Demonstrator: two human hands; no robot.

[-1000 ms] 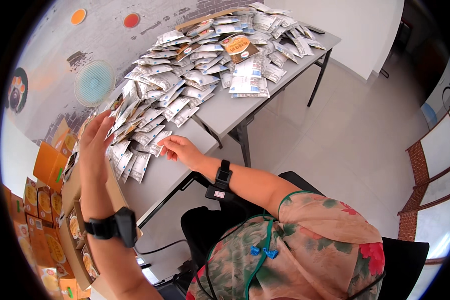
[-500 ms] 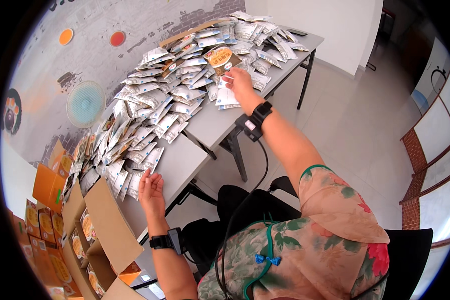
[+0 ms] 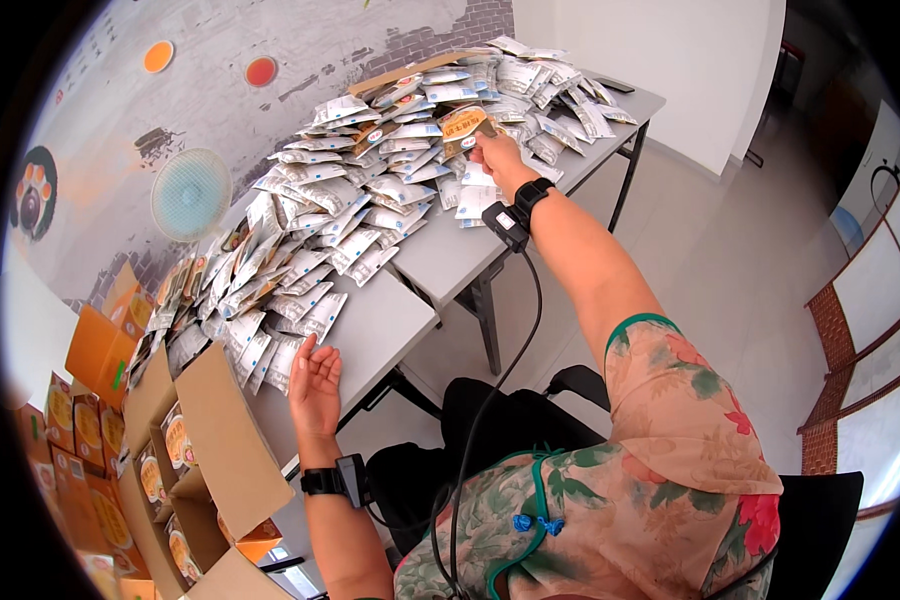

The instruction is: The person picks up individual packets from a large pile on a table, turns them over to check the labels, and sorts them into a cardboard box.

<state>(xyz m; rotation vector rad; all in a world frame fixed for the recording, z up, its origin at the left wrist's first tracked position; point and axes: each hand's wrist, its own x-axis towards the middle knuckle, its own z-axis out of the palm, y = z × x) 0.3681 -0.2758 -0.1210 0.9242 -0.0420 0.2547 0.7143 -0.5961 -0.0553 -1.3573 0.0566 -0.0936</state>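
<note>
My right hand [image 3: 500,158] reaches out over the heap and grips a packet [image 3: 460,128] with an orange and brown front at its right edge, the thumb on top. White-backed packets [image 3: 480,205] lie just below that hand at the table's edge. My left hand [image 3: 316,385] holds nothing; it is turned palm up with its fingers loosely bent and apart. Beside its fingertips are the nearest packets of the long heap [image 3: 315,310], which are silvery white with small blue marks.
An open cardboard carton [image 3: 225,440] with dividers and orange printed boxes [image 3: 178,440] inside stands at the lower left. More orange boxes [image 3: 88,430] are stacked beyond it. Two grey tables [image 3: 385,320] meet with a gap between them. A black cable [image 3: 537,330] hangs from my right wrist.
My right hand has shifted its grip from the packet's lower edge to its right edge, and the packet is tilted differently. The whole view has moved slightly. My left hand stays nearly still.
</note>
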